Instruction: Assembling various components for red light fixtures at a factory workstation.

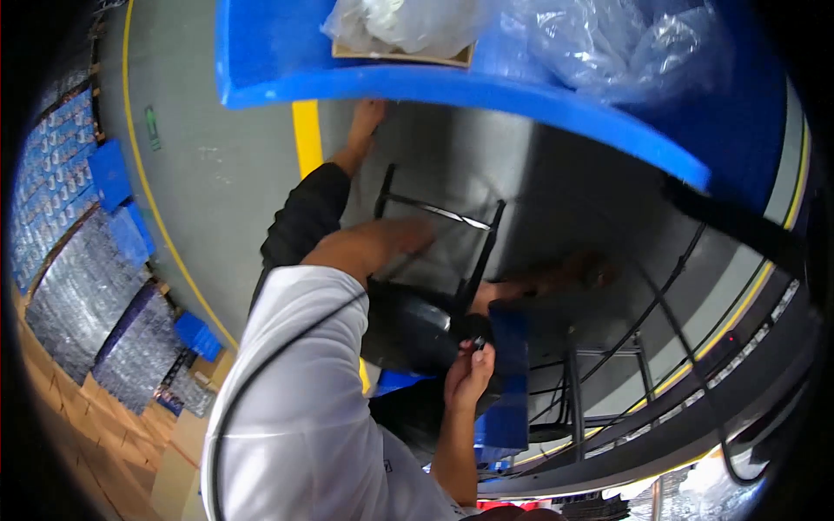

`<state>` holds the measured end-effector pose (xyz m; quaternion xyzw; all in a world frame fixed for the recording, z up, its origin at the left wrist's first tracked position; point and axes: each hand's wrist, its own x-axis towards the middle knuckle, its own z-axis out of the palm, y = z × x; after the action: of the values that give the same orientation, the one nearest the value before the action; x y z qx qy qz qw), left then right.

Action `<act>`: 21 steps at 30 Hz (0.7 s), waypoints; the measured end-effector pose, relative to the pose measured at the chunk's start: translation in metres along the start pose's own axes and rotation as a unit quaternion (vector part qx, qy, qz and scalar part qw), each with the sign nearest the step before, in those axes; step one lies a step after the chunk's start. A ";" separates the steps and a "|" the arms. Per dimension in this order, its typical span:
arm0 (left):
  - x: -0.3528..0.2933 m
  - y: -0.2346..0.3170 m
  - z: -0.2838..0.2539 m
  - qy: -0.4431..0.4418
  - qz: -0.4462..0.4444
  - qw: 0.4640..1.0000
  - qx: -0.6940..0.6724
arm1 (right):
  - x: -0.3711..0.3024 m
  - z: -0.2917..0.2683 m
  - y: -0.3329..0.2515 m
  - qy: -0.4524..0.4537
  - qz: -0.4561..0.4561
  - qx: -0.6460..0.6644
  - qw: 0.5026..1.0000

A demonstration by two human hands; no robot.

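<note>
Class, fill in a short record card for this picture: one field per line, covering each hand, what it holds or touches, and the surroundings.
View: head camera looking down, fisheye
Left hand: spread open, reaching forward over a black stool, under the blue table edge
Right hand: closed on a small dark object beside the stool; what it is cannot be told
Clothing: white sleeve on the left arm
On the table: clear plastic bags
Floor: grey, with yellow line
Far left: stacked wrapped packs
</note>
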<state>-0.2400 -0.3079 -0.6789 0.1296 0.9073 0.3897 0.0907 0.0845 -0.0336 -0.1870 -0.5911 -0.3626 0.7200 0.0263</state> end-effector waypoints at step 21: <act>-0.067 0.192 0.186 -0.439 0.291 0.848 -0.054 | -0.008 -0.016 0.008 0.035 0.007 0.069 0.997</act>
<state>-0.0957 -0.0736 -0.6612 0.5401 0.6710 0.3493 0.3688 0.1038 -0.0358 -0.1855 -0.6152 -0.3069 0.7223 0.0746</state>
